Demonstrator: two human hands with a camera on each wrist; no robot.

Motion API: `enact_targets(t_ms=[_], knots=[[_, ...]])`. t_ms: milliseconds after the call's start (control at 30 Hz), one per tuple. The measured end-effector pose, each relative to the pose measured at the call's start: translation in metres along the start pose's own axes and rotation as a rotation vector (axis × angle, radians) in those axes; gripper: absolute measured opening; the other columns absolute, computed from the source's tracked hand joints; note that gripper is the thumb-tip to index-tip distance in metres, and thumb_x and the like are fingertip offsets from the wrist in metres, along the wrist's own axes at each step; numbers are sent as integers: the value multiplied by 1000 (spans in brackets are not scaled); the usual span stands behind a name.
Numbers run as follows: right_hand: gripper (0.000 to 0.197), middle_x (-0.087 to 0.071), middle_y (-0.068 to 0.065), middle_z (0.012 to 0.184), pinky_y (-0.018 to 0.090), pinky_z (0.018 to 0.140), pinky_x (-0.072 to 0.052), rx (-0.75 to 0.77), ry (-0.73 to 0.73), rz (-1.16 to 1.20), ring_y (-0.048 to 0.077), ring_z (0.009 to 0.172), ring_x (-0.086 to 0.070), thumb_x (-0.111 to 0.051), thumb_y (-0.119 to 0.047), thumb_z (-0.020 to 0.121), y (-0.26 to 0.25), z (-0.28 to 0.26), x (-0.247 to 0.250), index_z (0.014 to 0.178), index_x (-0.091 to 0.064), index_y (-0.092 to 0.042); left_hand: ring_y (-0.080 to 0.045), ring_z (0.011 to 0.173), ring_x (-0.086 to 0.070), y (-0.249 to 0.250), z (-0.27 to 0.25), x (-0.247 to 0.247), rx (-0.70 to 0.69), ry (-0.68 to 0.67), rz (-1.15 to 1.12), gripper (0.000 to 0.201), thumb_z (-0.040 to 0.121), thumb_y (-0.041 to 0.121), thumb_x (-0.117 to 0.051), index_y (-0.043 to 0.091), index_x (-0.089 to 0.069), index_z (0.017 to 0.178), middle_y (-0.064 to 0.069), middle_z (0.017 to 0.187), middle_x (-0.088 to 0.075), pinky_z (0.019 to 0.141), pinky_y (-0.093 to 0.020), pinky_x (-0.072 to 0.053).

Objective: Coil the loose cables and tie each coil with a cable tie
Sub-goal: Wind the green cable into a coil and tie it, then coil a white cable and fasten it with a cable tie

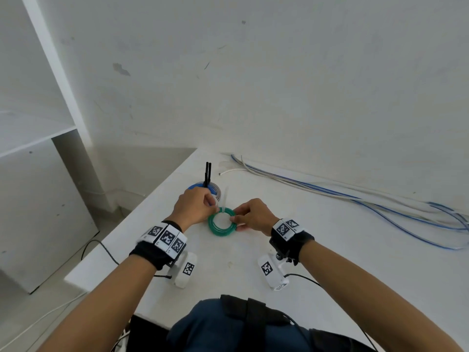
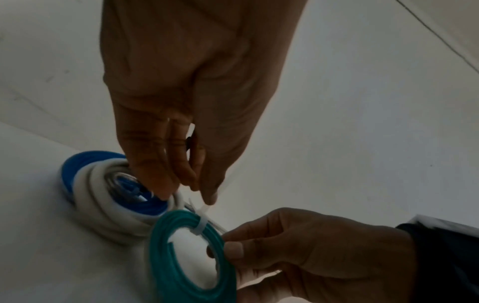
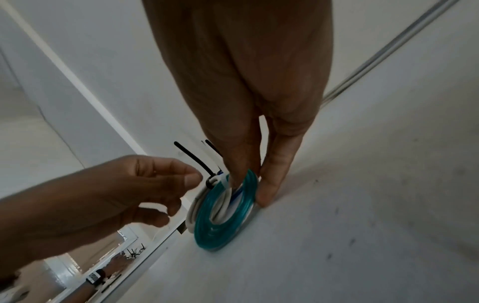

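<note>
A green cable coil (image 1: 222, 223) lies on the white table (image 1: 304, 250) between my hands. A white cable tie (image 1: 224, 199) is looped round the coil's far edge, with its tail sticking up. My left hand (image 1: 212, 203) pinches the tie beside the loop. In the left wrist view its fingertips (image 2: 207, 196) close on the tie (image 2: 201, 223) just above the coil (image 2: 181, 256). My right hand (image 1: 234, 221) pinches the coil's right side. In the right wrist view its thumb (image 3: 269, 184) and fingers clamp the coil (image 3: 207, 231).
A tied blue and white coil (image 1: 215, 189) with black tie tails (image 1: 207, 174) sits just behind the green one. Loose blue and white cables (image 1: 355, 199) run along the wall at the right. The table's left edge (image 1: 121, 235) drops to the floor.
</note>
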State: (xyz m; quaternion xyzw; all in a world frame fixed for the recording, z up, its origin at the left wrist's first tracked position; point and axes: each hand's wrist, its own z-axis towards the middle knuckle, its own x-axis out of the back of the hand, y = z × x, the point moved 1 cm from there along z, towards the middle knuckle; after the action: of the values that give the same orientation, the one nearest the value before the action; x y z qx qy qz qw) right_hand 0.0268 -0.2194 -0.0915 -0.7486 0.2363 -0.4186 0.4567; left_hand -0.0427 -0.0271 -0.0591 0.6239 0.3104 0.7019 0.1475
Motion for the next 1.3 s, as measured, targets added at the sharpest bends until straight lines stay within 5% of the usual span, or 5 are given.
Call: enact_targets(t_ms=[167, 333, 467, 667, 1300], knots=[[14, -76, 18, 83, 28, 77, -58, 61, 5, -199, 16, 68, -70, -75, -13, 89, 1, 0, 9, 98, -78, -3, -9, 72, -65, 33, 6, -16, -127, -114, 41, 18, 85, 35, -80, 22, -70, 92, 7, 80, -68, 60, -20, -43], [17, -72, 19, 77, 42, 84, -59, 39, -15, -315, 27, 74, -72, -59, 5, 84, 1, 1, 20, 71, -69, -3, -17, 83, -65, 61, 17, -41, -240, -183, 93, 28, 86, 37, -78, 15, -70, 103, -3, 96, -72, 69, -28, -49], [28, -70, 16, 114, 39, 97, -53, 29, 121, -510, 33, 108, -67, -56, -1, 91, 12, 7, 53, 114, -71, -7, -22, 95, -66, 76, 32, -57, -263, -183, 119, 30, 91, 37, -73, 15, -68, 111, -3, 102, -72, 82, -34, -52], [61, -33, 13, 157, 46, 116, -36, -165, 334, -790, 35, 145, -35, -59, -25, 98, 47, 32, 142, 153, -33, -12, -26, 130, -50, 93, 72, -94, -287, -331, 182, 59, 97, 35, -64, 15, -42, 148, -9, 144, -51, 106, -35, -40], [24, -61, 10, 119, 44, 89, -51, 6, 264, -1042, 30, 116, -54, -49, -8, 101, 54, 23, 181, 115, -67, -12, -32, 145, -32, 126, 113, -136, -344, -371, 268, 73, 98, 35, -61, 21, -22, 159, -12, 161, -27, 115, -44, -35]])
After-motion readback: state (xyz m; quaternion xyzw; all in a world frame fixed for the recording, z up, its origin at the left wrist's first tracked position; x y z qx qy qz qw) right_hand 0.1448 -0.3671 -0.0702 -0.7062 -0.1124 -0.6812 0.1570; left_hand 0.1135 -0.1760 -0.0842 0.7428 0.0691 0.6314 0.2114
